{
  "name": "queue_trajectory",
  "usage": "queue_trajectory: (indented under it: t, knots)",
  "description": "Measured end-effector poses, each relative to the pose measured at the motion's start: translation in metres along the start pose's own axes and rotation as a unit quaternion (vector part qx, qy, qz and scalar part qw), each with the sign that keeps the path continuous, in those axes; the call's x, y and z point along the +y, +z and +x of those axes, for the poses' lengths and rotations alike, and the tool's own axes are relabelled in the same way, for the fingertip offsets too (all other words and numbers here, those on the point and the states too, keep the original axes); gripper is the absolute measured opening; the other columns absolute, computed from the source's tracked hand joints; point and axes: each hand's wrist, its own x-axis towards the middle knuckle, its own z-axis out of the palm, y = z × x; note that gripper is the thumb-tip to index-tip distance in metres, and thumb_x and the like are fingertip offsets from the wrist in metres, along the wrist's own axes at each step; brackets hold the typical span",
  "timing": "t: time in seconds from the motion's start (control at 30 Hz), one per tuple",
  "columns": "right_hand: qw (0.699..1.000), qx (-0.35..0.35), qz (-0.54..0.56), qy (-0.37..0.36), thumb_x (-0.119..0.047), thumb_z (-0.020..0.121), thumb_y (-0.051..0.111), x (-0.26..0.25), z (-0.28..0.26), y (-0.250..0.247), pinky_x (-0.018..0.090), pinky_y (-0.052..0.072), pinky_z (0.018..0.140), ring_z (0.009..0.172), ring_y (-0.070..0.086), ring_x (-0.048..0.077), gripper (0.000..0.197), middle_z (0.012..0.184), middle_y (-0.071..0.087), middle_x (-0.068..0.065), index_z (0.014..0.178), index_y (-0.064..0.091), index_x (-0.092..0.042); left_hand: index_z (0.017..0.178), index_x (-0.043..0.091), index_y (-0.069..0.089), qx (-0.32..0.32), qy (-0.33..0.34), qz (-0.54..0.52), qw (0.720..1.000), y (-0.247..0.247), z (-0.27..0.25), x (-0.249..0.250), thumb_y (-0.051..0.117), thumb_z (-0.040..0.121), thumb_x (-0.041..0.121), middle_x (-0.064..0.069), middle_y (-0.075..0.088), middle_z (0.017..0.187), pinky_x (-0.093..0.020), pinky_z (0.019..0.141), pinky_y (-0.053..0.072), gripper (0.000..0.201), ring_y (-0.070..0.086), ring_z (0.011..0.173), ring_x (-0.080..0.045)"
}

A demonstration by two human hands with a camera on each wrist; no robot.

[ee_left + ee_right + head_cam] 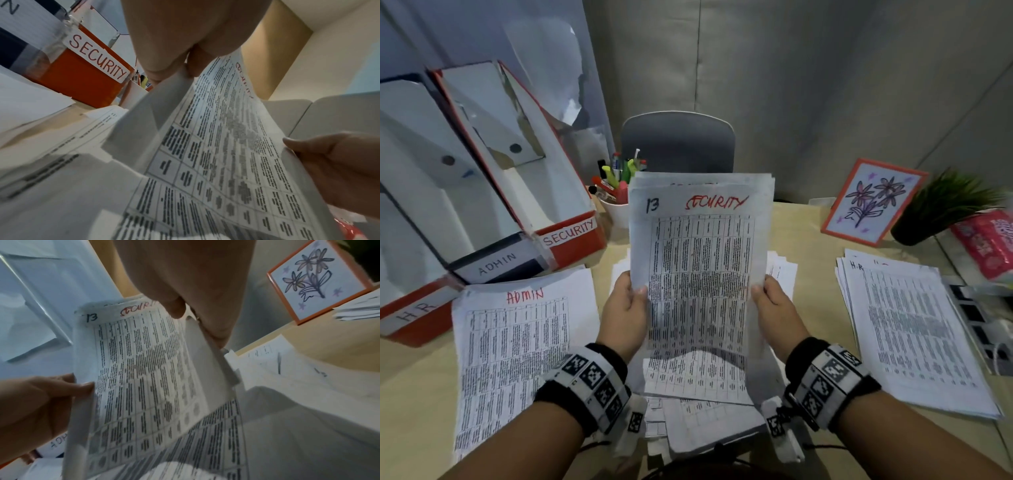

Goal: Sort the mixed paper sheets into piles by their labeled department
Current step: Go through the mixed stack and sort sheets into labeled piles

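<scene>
I hold a thin stack of printed sheets point(700, 260) upright over the desk; its front sheet reads "13 SECURITY" in red. My left hand point(625, 308) pinches the stack's left edge, thumb on the front. My right hand point(774, 305) pinches the right edge the same way. The left wrist view shows the sheets point(222, 146) from below, and the right wrist view shows the sheets point(144, 369) too. An ADMIN pile point(517, 346) lies on the left, an HR pile point(914, 329) on the right. Loose mixed sheets point(709, 425) lie under the held stack.
Three file boxes stand at the left, labelled SECURITY point(570, 233), ADMIN point(498, 263) and HR point(414, 311). A cup of pens point(616, 195), a framed flower drawing point(873, 202), a potted plant point(945, 205), a red packet point(989, 243) and a grey chair point(678, 144) sit behind.
</scene>
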Motion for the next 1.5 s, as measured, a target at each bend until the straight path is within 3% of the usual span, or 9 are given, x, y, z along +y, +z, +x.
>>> queue_trajectory:
  t: [0.1, 0.3, 0.47, 0.67, 0.77, 0.97, 1.17, 1.33, 1.5]
  knots:
    - [0.998, 0.029, -0.030, 0.037, -0.018, 0.097, 0.044, 0.006, 0.006, -0.007, 0.036, 0.049, 0.076, 0.081, 0.055, 0.022, 0.019, 0.089, 0.061, 0.010, 0.096, 0.060, -0.009, 0.105, 0.021, 0.053, -0.022, -0.019, -0.006, 1.000, 0.002, -0.001, -0.006, 0.042, 0.099, 0.010, -0.013, 0.063, 0.092, -0.033, 0.070, 0.048, 0.016, 0.059, 0.080, -0.024]
    - [0.985, 0.106, -0.072, 0.114, -0.008, 0.094, 0.045, 0.009, 0.016, -0.082, 0.025, 0.034, 0.054, 0.060, 0.042, 0.016, 0.017, 0.068, 0.050, 0.004, 0.085, 0.059, -0.009, 0.101, 0.021, 0.058, -0.067, -0.067, -0.063, 0.994, -0.001, 0.006, -0.010, 0.050, 0.095, 0.003, -0.005, 0.065, 0.097, -0.032, 0.078, 0.051, 0.020, 0.064, 0.088, -0.019]
    - [0.951, 0.210, -0.127, 0.187, -0.010, 0.097, 0.046, 0.024, 0.012, -0.185, 0.026, 0.035, 0.052, 0.062, 0.047, 0.022, 0.016, 0.082, 0.054, 0.013, 0.092, 0.059, -0.003, 0.097, 0.024, 0.060, -0.033, -0.137, -0.045, 0.989, -0.028, 0.014, -0.047, 0.054, 0.093, 0.004, -0.009, 0.063, 0.101, -0.040, 0.082, 0.048, 0.021, 0.060, 0.092, -0.025]
    - [0.888, 0.194, -0.316, 0.272, -0.027, 0.092, 0.046, 0.091, 0.016, -0.283, 0.040, 0.047, 0.088, 0.103, 0.060, 0.035, 0.029, 0.111, 0.065, 0.018, 0.095, 0.070, -0.011, 0.114, 0.008, 0.056, 0.001, -0.209, -0.008, 0.978, -0.051, 0.025, -0.085, 0.055, 0.093, 0.007, -0.014, 0.064, 0.091, -0.042, 0.075, 0.049, 0.021, 0.057, 0.070, -0.025]
    - [0.862, 0.161, -0.365, 0.311, -0.010, 0.094, 0.048, 0.089, 0.012, -0.266, 0.036, 0.043, 0.093, 0.112, 0.055, 0.037, 0.031, 0.122, 0.058, 0.026, 0.117, 0.059, 0.006, 0.114, 0.008, 0.055, 0.004, -0.222, 0.007, 0.975, -0.052, 0.026, -0.090, 0.053, 0.094, 0.005, -0.017, 0.064, 0.089, -0.048, 0.080, 0.049, 0.021, 0.058, 0.072, -0.028]
    - [0.900, 0.105, -0.286, 0.313, -0.035, 0.099, 0.041, 0.088, 0.027, -0.211, 0.037, 0.042, 0.094, 0.101, 0.055, 0.031, 0.040, 0.108, 0.059, 0.017, 0.104, 0.062, -0.001, 0.116, 0.014, 0.053, 0.001, -0.237, 0.033, 0.971, -0.051, 0.024, -0.094, 0.056, 0.093, 0.008, -0.014, 0.065, 0.097, -0.049, 0.090, 0.048, 0.023, 0.061, 0.079, -0.029]
    - [0.895, 0.070, -0.298, 0.324, -0.002, 0.094, 0.042, 0.091, 0.038, -0.189, 0.035, 0.042, 0.086, 0.096, 0.053, 0.030, 0.030, 0.119, 0.059, 0.022, 0.117, 0.060, 0.002, 0.119, 0.015, 0.054, -0.027, -0.273, 0.065, 0.959, -0.054, 0.024, -0.099, 0.059, 0.092, 0.015, -0.012, 0.066, 0.100, -0.051, 0.091, 0.050, 0.027, 0.064, 0.087, -0.034]
    - [0.919, 0.087, -0.248, 0.296, -0.001, 0.093, 0.043, 0.094, 0.035, -0.188, 0.041, 0.047, 0.085, 0.095, 0.057, 0.033, 0.029, 0.100, 0.059, 0.014, 0.115, 0.061, -0.003, 0.119, 0.016, 0.053, -0.049, -0.269, 0.056, 0.960, -0.047, 0.021, -0.096, 0.057, 0.094, 0.014, -0.017, 0.062, 0.104, -0.044, 0.088, 0.048, 0.025, 0.060, 0.090, -0.031]
    - [0.938, 0.065, -0.183, 0.286, -0.005, 0.093, 0.044, 0.098, 0.030, -0.180, 0.047, 0.052, 0.086, 0.091, 0.061, 0.036, 0.024, 0.102, 0.064, 0.019, 0.110, 0.060, -0.005, 0.118, 0.019, 0.053, -0.061, -0.272, 0.063, 0.958, -0.045, 0.021, -0.092, 0.058, 0.094, 0.016, -0.013, 0.062, 0.104, -0.045, 0.091, 0.048, 0.025, 0.061, 0.095, -0.030]
